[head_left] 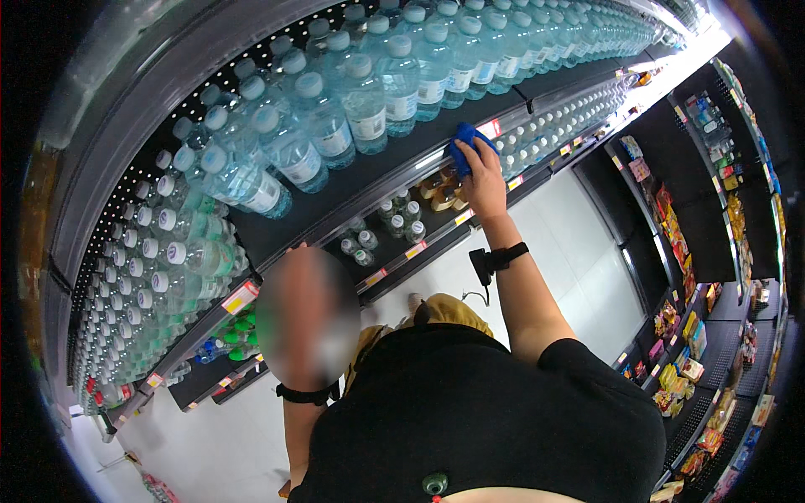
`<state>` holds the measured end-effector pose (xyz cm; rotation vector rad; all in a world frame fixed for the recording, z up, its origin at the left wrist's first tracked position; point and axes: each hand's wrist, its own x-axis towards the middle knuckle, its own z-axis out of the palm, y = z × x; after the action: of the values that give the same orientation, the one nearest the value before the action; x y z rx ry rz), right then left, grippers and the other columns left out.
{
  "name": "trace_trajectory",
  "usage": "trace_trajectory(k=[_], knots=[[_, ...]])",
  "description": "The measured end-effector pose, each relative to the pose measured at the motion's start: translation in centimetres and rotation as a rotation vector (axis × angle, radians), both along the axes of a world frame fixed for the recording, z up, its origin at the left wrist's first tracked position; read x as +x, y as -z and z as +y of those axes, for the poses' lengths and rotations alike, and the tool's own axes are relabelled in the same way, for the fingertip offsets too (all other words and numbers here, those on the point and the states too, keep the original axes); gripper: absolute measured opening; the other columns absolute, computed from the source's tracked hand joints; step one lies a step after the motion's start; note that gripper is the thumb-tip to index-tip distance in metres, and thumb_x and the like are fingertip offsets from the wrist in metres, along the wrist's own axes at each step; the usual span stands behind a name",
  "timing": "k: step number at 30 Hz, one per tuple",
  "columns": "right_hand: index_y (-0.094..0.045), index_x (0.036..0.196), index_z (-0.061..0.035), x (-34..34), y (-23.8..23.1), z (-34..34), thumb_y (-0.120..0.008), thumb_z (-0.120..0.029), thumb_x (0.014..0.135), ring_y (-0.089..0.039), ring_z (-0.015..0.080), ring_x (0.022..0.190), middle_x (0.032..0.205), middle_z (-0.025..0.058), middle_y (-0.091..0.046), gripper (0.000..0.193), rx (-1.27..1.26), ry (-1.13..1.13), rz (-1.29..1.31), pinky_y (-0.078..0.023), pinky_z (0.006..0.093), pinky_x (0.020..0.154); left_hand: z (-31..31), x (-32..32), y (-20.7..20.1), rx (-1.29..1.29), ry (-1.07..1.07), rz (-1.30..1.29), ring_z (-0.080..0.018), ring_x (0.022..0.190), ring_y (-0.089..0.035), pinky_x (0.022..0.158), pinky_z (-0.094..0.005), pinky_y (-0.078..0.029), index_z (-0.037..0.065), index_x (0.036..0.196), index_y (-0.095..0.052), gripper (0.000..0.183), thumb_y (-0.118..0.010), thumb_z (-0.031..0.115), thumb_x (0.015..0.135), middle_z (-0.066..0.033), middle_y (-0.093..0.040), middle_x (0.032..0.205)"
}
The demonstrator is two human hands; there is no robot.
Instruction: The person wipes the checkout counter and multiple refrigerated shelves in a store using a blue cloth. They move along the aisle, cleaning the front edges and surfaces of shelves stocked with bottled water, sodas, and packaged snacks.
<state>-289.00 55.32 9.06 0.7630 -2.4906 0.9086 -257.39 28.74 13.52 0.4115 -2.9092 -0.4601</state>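
The right hand (484, 180) presses a bunched blue cloth (466, 144) flat-palmed against the shelf edge (402, 172), below the water bottles (369, 101), seemingly wiping; the left hand (302, 318) is blurred, grip unclear.

The cloth (464, 142) is soft blue fabric, matt. The shelf (369, 180) looks like smooth dark metal with a glossy edge strip. The water bottles (369, 101) are clear, shiny plastic with paper labels.

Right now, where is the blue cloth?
In the head view, the blue cloth is under the right hand, on the shelf edge below the water bottles.
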Motion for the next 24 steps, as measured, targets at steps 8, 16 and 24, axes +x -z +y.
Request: trace_trajectory(k=[8, 16, 24], knots=[[-0.055, 0.152, -0.0167, -4.5, 1.4, 1.9, -0.064, 0.009, 0.082, -0.049, 0.0466, 0.137, 0.153, 0.0249, -0.049, 0.075, -0.041, 0.182, -0.025, -0.043, 0.0502, 0.116, 2.5, -0.9, -4.1, 0.089, -0.052, -0.026, -0.0360, 0.156, -0.032, 0.124, -0.0522, -0.033, 0.009, 0.151, -0.056, 0.058, -0.071, 0.007, 0.095, -0.0076, -0.040, 0.167], [-0.053, 0.154, -0.0142, -9.2, 2.3, 4.1, -0.066, 0.000, 0.088, -0.051, 0.0462, 0.135, 0.150, 0.0258, -0.051, 0.068, 0.008, 0.290, -0.054, -0.046, 0.0492, 0.114, 0.1, -0.7, 0.8, 0.051, -0.093, 0.011, -0.0392, 0.151, -0.041, 0.121, -0.0524, -0.037, 0.011, 0.141, -0.065, 0.048, -0.070, 0.006, 0.093, -0.0079, -0.048, 0.162], [-0.053, 0.153, -0.0108, -12.7, 2.6, 5.6, -0.068, 0.003, 0.087, -0.053, 0.0477, 0.136, 0.151, 0.0275, -0.050, 0.069, -0.081, 0.322, -0.113, -0.047, 0.0479, 0.113, 0.1, -0.6, 0.7, 0.048, -0.082, 0.068, -0.0383, 0.150, -0.043, 0.120, -0.0508, -0.039, 0.008, 0.135, -0.068, 0.045, -0.070, 0.004, 0.091, -0.0077, -0.050, 0.160]])
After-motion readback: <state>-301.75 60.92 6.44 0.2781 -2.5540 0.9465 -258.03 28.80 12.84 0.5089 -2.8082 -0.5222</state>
